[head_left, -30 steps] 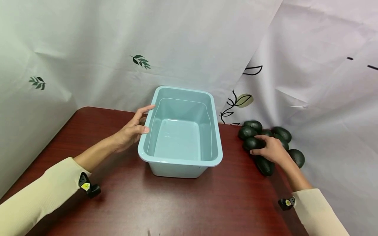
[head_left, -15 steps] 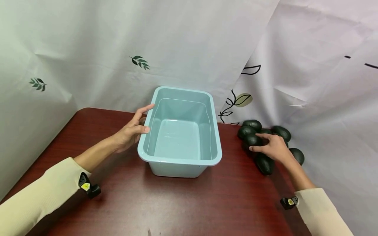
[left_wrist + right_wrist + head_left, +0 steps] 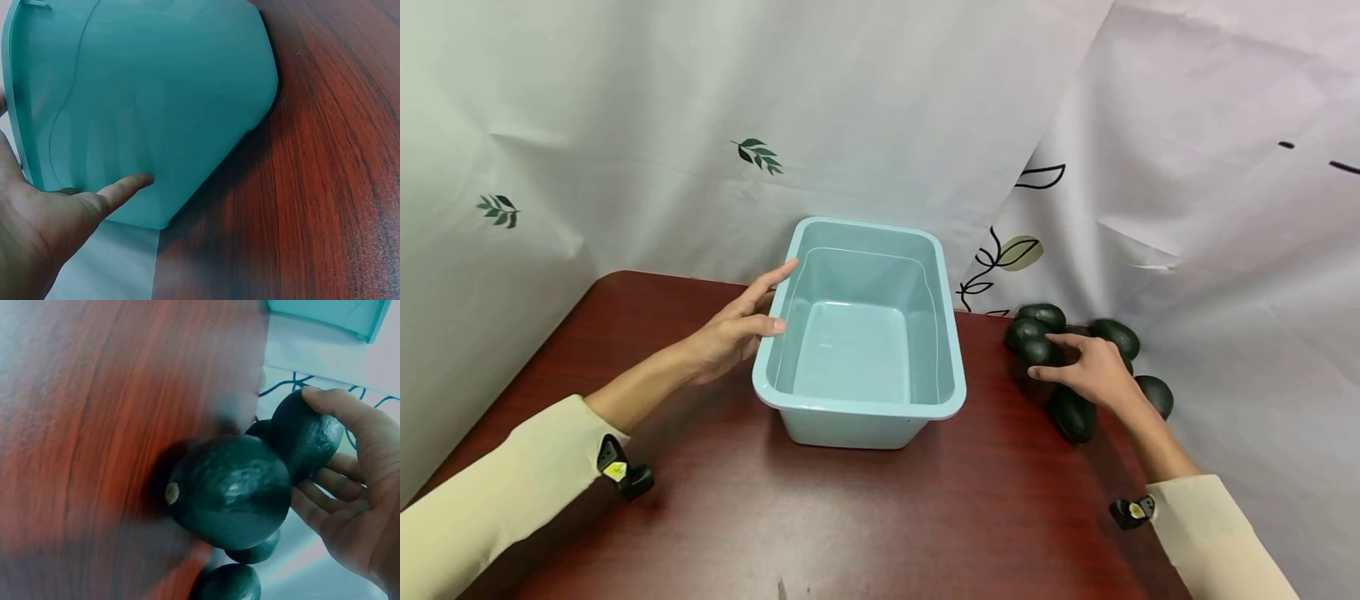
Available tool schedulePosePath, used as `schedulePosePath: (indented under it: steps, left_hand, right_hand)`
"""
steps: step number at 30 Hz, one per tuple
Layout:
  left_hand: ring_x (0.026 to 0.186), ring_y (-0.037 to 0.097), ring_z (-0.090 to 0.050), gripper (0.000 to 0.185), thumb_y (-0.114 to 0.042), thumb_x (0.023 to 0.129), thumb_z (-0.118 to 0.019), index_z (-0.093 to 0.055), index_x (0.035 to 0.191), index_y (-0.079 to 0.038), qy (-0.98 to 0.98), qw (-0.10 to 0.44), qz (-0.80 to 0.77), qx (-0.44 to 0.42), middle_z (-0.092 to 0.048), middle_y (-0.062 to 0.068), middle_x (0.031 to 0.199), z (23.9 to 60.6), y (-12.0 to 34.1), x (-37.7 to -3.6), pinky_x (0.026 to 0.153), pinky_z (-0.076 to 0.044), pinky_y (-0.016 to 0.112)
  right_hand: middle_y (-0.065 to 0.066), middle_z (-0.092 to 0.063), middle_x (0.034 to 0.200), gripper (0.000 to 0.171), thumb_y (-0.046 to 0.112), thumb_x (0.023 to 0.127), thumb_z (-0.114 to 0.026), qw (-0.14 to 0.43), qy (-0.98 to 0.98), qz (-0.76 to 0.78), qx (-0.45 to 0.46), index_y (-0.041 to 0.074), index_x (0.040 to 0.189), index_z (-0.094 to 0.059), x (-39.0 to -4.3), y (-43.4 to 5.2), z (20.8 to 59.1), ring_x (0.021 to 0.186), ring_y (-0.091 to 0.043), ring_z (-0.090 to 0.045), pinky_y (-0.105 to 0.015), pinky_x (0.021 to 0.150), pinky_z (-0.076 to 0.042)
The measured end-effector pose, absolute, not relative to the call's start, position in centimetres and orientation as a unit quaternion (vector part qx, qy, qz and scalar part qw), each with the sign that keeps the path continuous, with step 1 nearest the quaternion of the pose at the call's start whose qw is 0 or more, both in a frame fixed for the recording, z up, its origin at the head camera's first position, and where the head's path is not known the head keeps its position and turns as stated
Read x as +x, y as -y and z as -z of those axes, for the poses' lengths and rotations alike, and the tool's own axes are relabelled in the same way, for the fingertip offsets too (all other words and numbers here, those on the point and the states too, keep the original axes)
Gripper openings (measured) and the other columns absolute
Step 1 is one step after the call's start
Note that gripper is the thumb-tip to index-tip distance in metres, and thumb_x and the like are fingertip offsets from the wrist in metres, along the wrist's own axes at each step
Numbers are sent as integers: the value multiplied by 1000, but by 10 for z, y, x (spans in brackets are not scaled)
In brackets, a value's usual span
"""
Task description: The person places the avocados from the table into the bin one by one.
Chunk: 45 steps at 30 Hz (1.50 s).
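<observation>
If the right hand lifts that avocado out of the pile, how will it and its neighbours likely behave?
The avocado is rounded with a pebbly skin, so the right hand probably grips it without slipping. It looks firm, not floppy. The other avocados lie bunched and touching on the smooth table, so one may roll when it leaves.

Head view looks forward and down from above the table (image 3: 880, 517), taking in both arms, the tub (image 3: 859, 408) at centre and the avocados (image 3: 1071, 412) at right. Left wrist view sits low and close against the tub (image 3: 156, 94) wall, filling its upper left. Right wrist view hugs the tabletop, avocados (image 3: 228, 490) close at centre, tub (image 3: 325, 312) corner at upper right.
</observation>
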<state>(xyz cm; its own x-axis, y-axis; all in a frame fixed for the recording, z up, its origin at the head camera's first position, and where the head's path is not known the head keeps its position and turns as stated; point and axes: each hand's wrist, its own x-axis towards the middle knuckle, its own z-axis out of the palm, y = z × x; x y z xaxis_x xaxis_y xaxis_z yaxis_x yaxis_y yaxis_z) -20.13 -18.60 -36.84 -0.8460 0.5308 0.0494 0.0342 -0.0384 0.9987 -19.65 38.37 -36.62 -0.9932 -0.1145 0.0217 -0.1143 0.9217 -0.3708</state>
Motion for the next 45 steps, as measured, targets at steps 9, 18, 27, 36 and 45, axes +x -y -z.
schedulePosePath:
  steps: [9, 18, 27, 36, 45]
  left_hand:
    - [140, 20, -61, 89, -12, 108, -57, -16, 182, -38, -679, 185, -681, 202, -25, 11, 178, 366, 185, -202, 107, -61, 32]
    - [140, 17, -61, 90, -10, 107, -57, -15, 182, -38, -677, 179, -683, 206, -25, 12, 178, 364, 185, -200, 107, -62, 34]
    - [140, 16, -61, 91, -9, 107, -58, -15, 182, -37, -671, 175, -690, 208, -23, 15, 179, 364, 183, -200, 108, -62, 34]
    - [142, 17, -57, 91, -11, 107, -58, -16, 182, -40, -674, 174, -688, 207, -15, 21, 183, 365, 182, -201, 106, -62, 32]
    - [140, 16, -59, 90, -12, 108, -57, -15, 181, -43, -678, 174, -685, 202, -15, 20, 182, 368, 185, -199, 104, -63, 31]
  right_hand:
    - [-32, -64, 156, 86, 57, 90, -90, -9, -979, 197, -61, 3, 154, -68, -194, -375, 362, 133, -49, -67, -69, 107, -54]
    - [-27, -73, 145, 85, 57, 90, -90, -22, -976, 209, -59, 6, 154, -69, -192, -367, 357, 122, -40, -71, -64, 103, -56]
    - [-26, -76, 139, 85, 59, 90, -90, -27, -976, 207, -62, 8, 154, -69, -192, -363, 352, 122, -40, -72, -64, 102, -57]
    - [-24, -78, 131, 83, 57, 90, -91, -37, -973, 216, -67, 9, 154, -70, -192, -358, 346, 117, -37, -72, -60, 100, -57]
    - [-23, -79, 134, 83, 56, 89, -92, -38, -970, 234, -62, 9, 154, -69, -193, -349, 343, 121, -38, -73, -61, 103, -56]
